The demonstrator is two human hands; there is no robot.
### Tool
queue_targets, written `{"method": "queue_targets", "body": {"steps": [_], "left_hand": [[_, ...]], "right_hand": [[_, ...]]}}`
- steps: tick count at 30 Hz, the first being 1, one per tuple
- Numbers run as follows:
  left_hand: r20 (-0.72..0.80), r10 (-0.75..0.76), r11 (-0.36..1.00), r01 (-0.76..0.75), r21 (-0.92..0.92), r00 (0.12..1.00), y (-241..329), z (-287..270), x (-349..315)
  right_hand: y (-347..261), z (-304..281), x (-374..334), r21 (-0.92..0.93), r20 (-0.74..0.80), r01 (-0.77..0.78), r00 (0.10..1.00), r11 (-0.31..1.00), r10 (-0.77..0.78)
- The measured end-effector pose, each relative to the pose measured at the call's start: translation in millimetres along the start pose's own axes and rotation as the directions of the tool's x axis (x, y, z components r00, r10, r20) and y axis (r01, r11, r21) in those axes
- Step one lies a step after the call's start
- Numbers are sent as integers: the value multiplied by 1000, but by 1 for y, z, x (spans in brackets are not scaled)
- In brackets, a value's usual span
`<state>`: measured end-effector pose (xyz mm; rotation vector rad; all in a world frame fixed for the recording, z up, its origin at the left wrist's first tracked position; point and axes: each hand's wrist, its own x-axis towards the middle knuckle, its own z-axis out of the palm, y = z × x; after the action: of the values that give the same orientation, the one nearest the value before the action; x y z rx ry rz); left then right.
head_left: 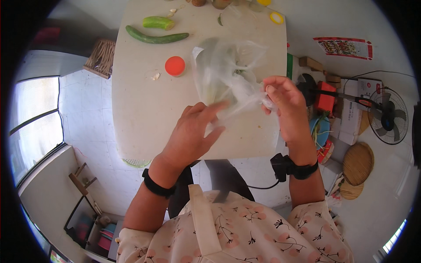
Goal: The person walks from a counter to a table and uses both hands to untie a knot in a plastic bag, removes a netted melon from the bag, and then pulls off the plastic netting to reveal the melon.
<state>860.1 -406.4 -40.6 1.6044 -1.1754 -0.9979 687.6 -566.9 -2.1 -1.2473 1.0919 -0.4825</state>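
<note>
A clear, thin plastic bag [239, 85] lies crumpled on the table, with something greenish inside that I cannot make out. My right hand [287, 103] pinches a gathered edge of it between thumb and fingers. Just left of the bag's near side, my left hand [190, 133] has its thumb and fingers apart; its fingertips are slightly blurred and close to the plastic. A jar or container with a red lid [175, 66] stands to the left of the bag. Farther off lie a long green cucumber [157, 36] and a thicker, light green piece of vegetable [158, 23].
The pale table [144, 118] carries garlic-like bits [155, 76], a green chili [220, 19] and a yellow ring-shaped lid [276, 18]. Right of it are a standing fan [387, 115], a blue basin [322, 131] and boxes. A wooden rack [100, 58] stands left.
</note>
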Motion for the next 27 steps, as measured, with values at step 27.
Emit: {"method": "queue_targets", "body": {"steps": [27], "left_hand": [[296,269,854,-369,367,916,-4,27,-41]], "right_hand": [[125,65,100,-756,402,500,864,422,-302]]}}
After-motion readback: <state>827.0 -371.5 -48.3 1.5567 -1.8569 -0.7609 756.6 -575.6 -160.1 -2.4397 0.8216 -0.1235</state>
